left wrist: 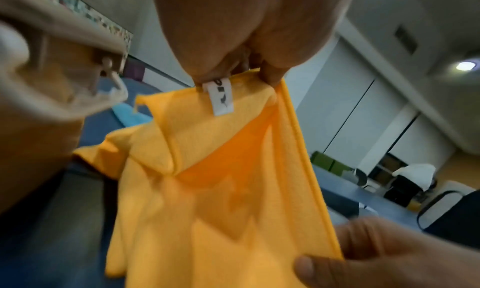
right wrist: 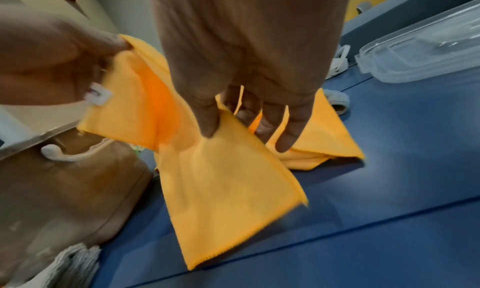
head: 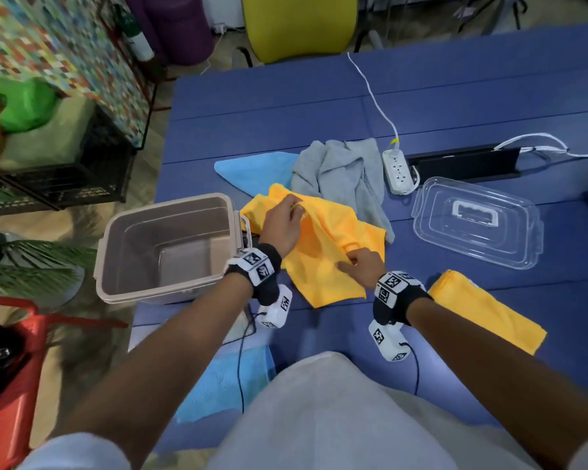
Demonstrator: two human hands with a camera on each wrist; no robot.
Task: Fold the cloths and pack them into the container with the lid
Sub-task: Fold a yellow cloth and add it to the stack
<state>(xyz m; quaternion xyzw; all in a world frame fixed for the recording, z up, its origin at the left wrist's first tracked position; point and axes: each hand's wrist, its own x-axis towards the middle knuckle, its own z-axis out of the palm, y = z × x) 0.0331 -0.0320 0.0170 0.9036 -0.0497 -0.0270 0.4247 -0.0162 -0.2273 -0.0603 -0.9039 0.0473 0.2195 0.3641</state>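
Observation:
A crumpled yellow cloth (head: 326, 245) is partly lifted off the blue table (head: 455, 106), just right of the beige container (head: 170, 245), which is open and has nothing in it. My left hand (head: 294, 206) pinches its far edge beside the white tag (left wrist: 221, 95). My right hand (head: 347, 264) pinches the same cloth nearer to me, thumb on top and fingers beneath (right wrist: 228, 124). The clear lid (head: 476, 222) lies upside-up at the right. A folded yellow cloth (head: 486, 310) lies at the near right. A grey cloth (head: 340, 174) and a blue cloth (head: 252, 171) lie behind.
A white power strip (head: 398, 171) with its cable and a black tray (head: 465, 164) sit behind the lid. Another blue cloth (head: 224, 378) lies at the table's near edge. A yellow chair (head: 299, 25) stands beyond the table, a red stool (head: 11, 368) at the left.

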